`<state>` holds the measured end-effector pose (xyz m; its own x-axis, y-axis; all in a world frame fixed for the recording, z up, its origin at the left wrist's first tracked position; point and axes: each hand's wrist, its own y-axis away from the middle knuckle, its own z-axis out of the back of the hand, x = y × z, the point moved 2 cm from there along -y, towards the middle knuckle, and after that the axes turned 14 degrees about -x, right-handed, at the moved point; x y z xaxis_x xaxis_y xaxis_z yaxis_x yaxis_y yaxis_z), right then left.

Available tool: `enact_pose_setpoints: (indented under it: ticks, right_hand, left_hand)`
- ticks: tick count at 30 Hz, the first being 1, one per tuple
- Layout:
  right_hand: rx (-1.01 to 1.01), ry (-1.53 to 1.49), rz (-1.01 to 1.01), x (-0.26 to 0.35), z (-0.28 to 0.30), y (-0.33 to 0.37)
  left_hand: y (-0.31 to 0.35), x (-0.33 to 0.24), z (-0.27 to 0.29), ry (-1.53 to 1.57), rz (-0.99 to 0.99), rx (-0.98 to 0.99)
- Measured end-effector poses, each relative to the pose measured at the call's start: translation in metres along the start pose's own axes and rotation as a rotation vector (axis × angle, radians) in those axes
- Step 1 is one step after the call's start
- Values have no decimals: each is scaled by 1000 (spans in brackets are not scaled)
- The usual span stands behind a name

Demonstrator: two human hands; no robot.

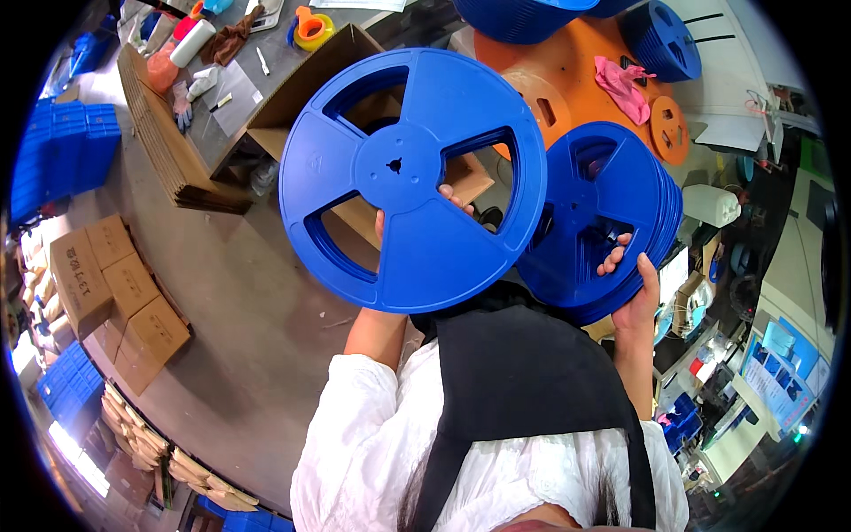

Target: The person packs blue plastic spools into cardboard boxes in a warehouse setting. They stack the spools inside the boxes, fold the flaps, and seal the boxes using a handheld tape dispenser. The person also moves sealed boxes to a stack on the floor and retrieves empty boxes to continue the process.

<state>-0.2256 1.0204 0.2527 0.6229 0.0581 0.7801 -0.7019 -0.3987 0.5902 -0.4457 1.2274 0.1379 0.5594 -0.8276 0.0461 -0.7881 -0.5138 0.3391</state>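
Observation:
Two stacks of blue plastic reels are held up before my chest. The left stack faces me, round, with three cut-out windows and a small hub hole. My left hand is mostly hidden behind it; fingertips show through the right window, and part of the hand shows at the lower left one. Tilted beside it, overlapping at the edge, is the right stack, its many rims showing on the right. My right hand grips its lower right side, fingers reaching into a window and thumb outside the rim.
An open cardboard box stands beyond the left stack, next to a grey table with tape rolls and a pen. Orange slotted discs, a pink cloth and more blue reels lie at the far right. Cartons sit left on the floor.

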Motion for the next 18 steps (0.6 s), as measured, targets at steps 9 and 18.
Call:
enact_pose_setpoints:
  ticks: [9,18]
  right_hand:
    - [-12,29,4,-2,-6,-4]
    - [-47,29,8,-2,0,-7]
  left_hand:
    - [6,-9,-5,29,-11,-178]
    - [19,-57,143,-334,-84,-737]
